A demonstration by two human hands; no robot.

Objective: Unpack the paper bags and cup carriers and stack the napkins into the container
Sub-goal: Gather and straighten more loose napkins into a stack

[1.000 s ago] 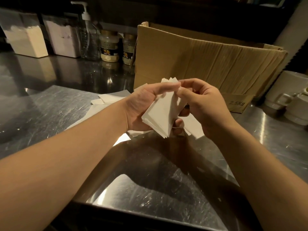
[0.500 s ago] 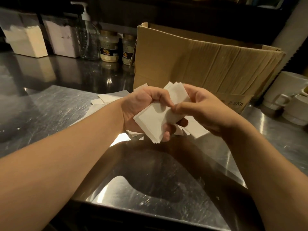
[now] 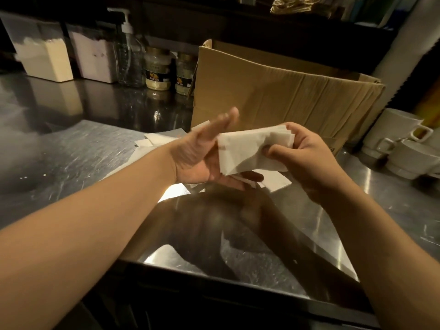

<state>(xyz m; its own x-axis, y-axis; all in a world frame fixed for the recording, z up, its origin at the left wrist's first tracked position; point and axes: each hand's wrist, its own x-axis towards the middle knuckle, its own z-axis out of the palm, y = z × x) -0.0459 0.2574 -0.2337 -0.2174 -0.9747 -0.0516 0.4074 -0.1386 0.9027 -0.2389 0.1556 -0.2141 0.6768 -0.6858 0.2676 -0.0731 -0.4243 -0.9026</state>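
A scratched stainless-steel desk (image 3: 71, 158) is carrying everything, its surface throwing back warm light. A large open brown cardboard box (image 3: 281, 91) is standing at the far middle of the desk, just behind the hands. At the far left two translucent plastic tubs of pale powder (image 3: 47, 60) are sitting side by side, and next to them a clear pump-top bottle (image 3: 127, 53) and two small glass jars with gold lids and yellow labels (image 3: 157, 70) are lining the back edge. Stacked white ceramic cups (image 3: 402, 148) are standing at the right edge.

The right hand (image 3: 307, 158) is gripping a stack of white folded paper napkins (image 3: 247, 151) above the desk, in front of the box, its fingers (image 3: 276, 152) curled and clamped round the right end of the stack. The left hand (image 3: 202, 153) is lying flat against the stack's left edge, palm turned up and inward, fingers straight and apart, the lower ones passing beneath the stack. More loose white napkins (image 3: 157, 139) are lying on the desk beneath and behind the left wrist.
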